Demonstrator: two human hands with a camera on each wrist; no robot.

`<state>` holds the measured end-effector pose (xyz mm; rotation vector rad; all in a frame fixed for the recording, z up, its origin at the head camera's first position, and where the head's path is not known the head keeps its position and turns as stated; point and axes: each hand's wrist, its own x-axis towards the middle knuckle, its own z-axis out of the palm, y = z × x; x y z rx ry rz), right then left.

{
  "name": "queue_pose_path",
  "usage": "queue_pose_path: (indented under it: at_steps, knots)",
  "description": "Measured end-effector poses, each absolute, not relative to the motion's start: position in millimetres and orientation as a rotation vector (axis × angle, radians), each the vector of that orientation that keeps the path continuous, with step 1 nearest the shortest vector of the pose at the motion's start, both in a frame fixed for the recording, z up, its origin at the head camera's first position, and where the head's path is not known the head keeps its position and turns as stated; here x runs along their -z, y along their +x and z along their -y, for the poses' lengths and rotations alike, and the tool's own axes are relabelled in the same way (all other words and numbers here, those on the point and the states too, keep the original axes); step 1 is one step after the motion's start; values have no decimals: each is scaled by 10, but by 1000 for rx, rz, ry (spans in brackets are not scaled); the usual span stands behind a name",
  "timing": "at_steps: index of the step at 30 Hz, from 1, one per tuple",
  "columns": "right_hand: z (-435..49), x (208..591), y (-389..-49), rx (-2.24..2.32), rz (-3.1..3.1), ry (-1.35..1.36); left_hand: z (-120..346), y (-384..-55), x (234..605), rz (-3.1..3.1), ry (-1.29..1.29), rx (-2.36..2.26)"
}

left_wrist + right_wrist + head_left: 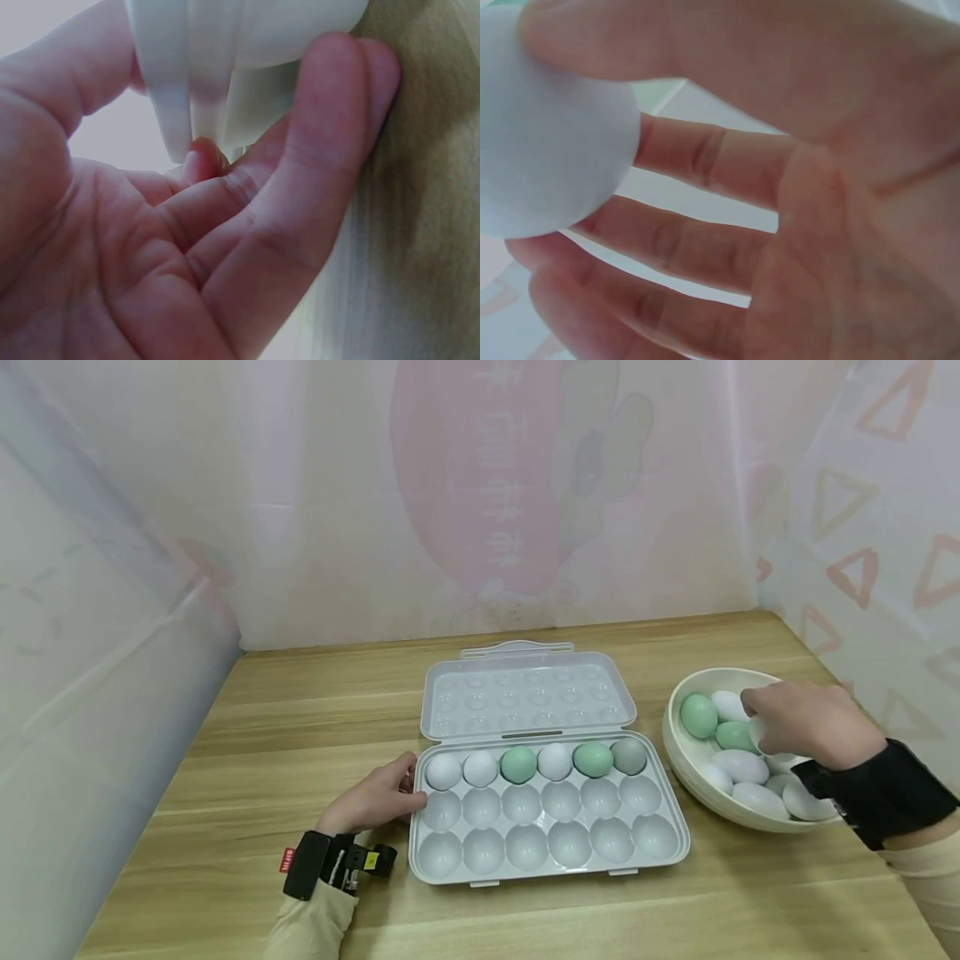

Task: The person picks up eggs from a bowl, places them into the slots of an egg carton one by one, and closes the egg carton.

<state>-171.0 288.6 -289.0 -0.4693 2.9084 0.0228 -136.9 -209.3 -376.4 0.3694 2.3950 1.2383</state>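
Note:
A white egg box (550, 806) lies opened out on the table, its clear lid (528, 693) folded back. Its far row holds several eggs: white ones, pale green ones such as the green egg (518, 764), and a grey-green egg (628, 756) at the right end. At the box's left edge, my left hand (380, 795) grips the rim, thumb above and fingers underneath. My right hand (813, 718) is over the cream bowl (678, 768), pinching a white egg (551, 135) between thumb and fingers; in the head view the hand mostly hides that egg.
White and green eggs fill the bowl, among them a green egg (699, 716) and a white egg (759, 800). The bowl stands right of the box on the wooden table (300, 710). Printed sheets (315, 527) hang behind and at both sides.

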Motion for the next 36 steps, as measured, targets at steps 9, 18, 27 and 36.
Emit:
queue_pose_path:
  at_steps: [9,18,27,36]
  knots:
    - [-2730,2842,-1622,5,-3030,-546,2094,-1365,3773,-2403,371,-1238]
    - [-2596,2786,-1531,122,-3117,-562,2094,-1366,3774,-2426,372,-1218]
    - [-2430,2756,-1423,137,-3301,-735,2104,-1364,3776,-2404,377,-1240]
    - [-2237,2768,-1414,138,-3418,-832,2107,-1370,3785,-2378,374,-1269]
